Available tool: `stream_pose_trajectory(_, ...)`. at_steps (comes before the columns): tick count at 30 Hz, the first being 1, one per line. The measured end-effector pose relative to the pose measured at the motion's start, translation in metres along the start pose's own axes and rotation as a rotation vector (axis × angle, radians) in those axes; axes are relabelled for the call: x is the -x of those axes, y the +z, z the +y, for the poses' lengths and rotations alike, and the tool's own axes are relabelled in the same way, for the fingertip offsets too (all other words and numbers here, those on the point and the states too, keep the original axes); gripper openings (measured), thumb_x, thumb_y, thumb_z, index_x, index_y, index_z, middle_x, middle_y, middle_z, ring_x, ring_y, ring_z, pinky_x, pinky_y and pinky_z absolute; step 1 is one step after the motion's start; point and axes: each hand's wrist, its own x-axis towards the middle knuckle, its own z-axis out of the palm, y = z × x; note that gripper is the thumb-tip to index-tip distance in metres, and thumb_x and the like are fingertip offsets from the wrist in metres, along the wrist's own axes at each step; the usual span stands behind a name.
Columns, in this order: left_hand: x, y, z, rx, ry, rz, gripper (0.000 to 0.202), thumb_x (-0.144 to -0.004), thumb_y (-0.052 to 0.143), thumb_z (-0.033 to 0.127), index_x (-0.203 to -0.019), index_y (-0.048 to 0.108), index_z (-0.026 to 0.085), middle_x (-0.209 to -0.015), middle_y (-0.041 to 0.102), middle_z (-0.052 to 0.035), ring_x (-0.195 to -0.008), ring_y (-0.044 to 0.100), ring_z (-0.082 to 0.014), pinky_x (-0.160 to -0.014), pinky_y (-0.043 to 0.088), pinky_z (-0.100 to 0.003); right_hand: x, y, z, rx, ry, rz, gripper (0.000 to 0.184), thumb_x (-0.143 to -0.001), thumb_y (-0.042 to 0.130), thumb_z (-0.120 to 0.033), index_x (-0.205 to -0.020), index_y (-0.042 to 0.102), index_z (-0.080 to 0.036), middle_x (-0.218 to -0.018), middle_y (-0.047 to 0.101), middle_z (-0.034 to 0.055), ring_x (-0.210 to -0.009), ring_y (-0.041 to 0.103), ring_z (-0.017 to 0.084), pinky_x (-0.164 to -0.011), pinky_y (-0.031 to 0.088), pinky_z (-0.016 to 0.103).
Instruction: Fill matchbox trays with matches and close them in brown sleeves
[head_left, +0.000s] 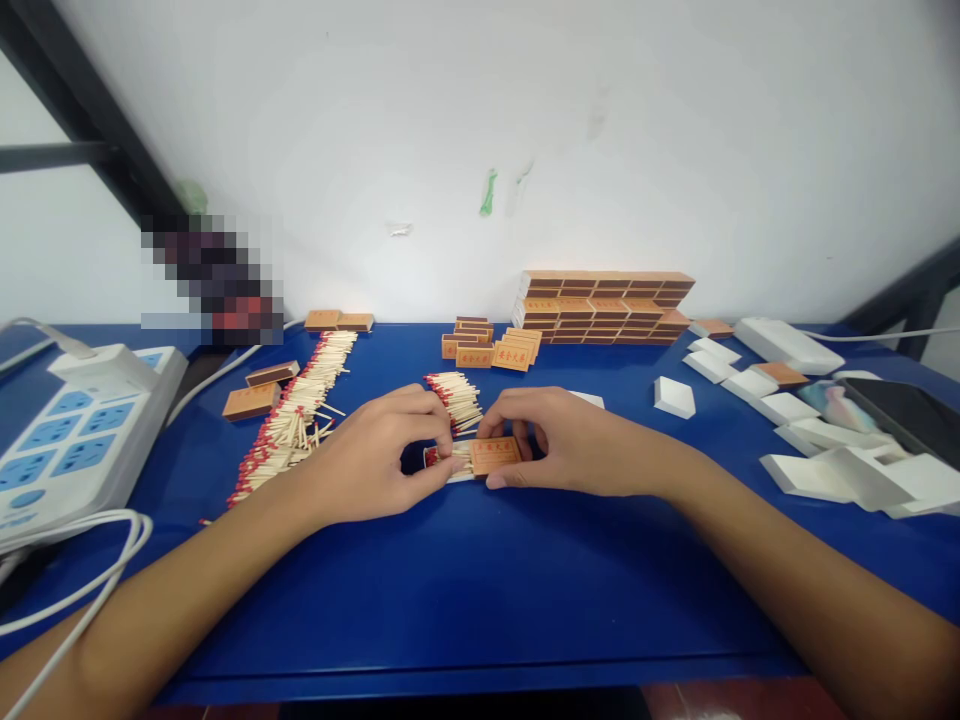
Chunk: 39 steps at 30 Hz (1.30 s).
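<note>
My left hand (382, 450) and my right hand (577, 440) meet at the middle of the blue table (480, 590). Between them lies a matchbox (493, 455), its orange sleeve pinched by my right fingers. My left fingers pinch the white inner tray end (442, 462), where matches with red heads show, partly inside the sleeve. A small bundle of loose matches (454, 398) lies just behind my hands. A long heap of matches (300, 415) stretches to the left of my left hand.
Stacked orange matchboxes (604, 305) stand against the wall, with a smaller pile (487, 345) in front. White inner trays (825, 450) lie scattered at the right beside a dark phone (907, 415). A white power strip (75, 430) with cables sits at the left.
</note>
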Motion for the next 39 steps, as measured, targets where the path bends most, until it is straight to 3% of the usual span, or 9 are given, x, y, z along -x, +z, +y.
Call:
stream_pose_trajectory(26,-0.003,-0.005,-0.003,0.020,-0.077,0.000,0.014,-0.100,0.062,0.029,-0.094,0.073,0.022,-0.093,0.072,-0.0008,-0.091,0.064,-0.0169,-0.080,0.048,-0.030,0.001,0.000,0.001,-0.024,-0.010,-0.005,0.038,-0.083,0.083,-0.050,-0.110,0.076,-0.024,-0.099,0.073,0.0028,-0.080,0.062,0.018,-0.067,0.046,0.031)
stream_pose_trajectory(32,-0.001,-0.009,-0.005,-0.089,-0.096,-0.005,0.011,-0.092,0.063,0.019,-0.095,0.073,0.021,-0.079,0.066,0.0006,-0.074,0.060,-0.0150,-0.069,0.044,-0.028,0.001,0.001,0.002,-0.003,-0.019,0.013,0.038,-0.083,0.084,-0.049,-0.111,0.076,-0.024,-0.101,0.073,0.0029,-0.082,0.061,0.018,-0.070,0.046,0.031)
stream_pose_trajectory(39,-0.002,-0.011,-0.007,-0.164,-0.190,-0.054,0.014,-0.092,0.062,0.025,-0.096,0.076,0.023,-0.064,0.059,0.0050,-0.056,0.050,-0.0114,-0.058,0.034,-0.027,0.001,0.001,0.002,0.013,-0.023,0.016,0.037,-0.085,0.083,-0.048,-0.110,0.075,-0.023,-0.102,0.073,0.0023,-0.083,0.062,0.018,-0.071,0.046,0.030)
